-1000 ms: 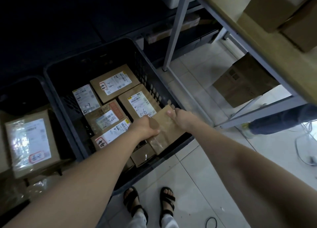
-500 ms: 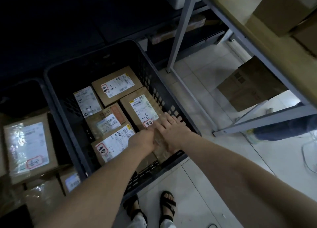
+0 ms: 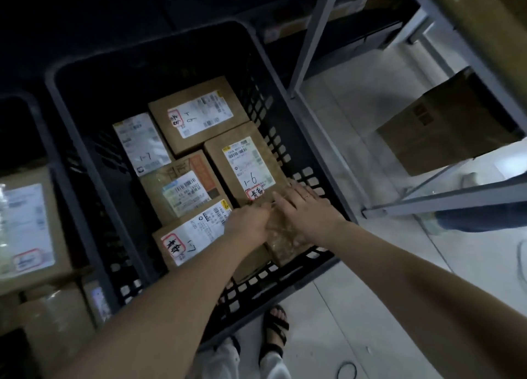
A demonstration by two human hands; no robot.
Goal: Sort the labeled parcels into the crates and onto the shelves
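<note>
A dark plastic crate [image 3: 71, 139] on the floor holds several labeled cardboard parcels. A tape-wrapped brown parcel [image 3: 285, 247] lies in the crate's near right corner. My left hand [image 3: 248, 223] grips its left edge with curled fingers. My right hand [image 3: 306, 210] lies flat on top of it, fingers straight and spread. Beside it are a parcel marked 1-6 [image 3: 245, 161] and one marked 1-7 [image 3: 194, 236].
A second crate [image 3: 34, 113] at the left holds a large labeled parcel [image 3: 27, 224]. A metal shelf frame [image 3: 313, 36] stands at the right with a cardboard box [image 3: 445, 127] under it. My sandalled feet [image 3: 275, 330] stand on the tiled floor.
The brown parcel came down from above the crate rim into the near right corner. My right hand went from gripping its edge to lying flat on top.
</note>
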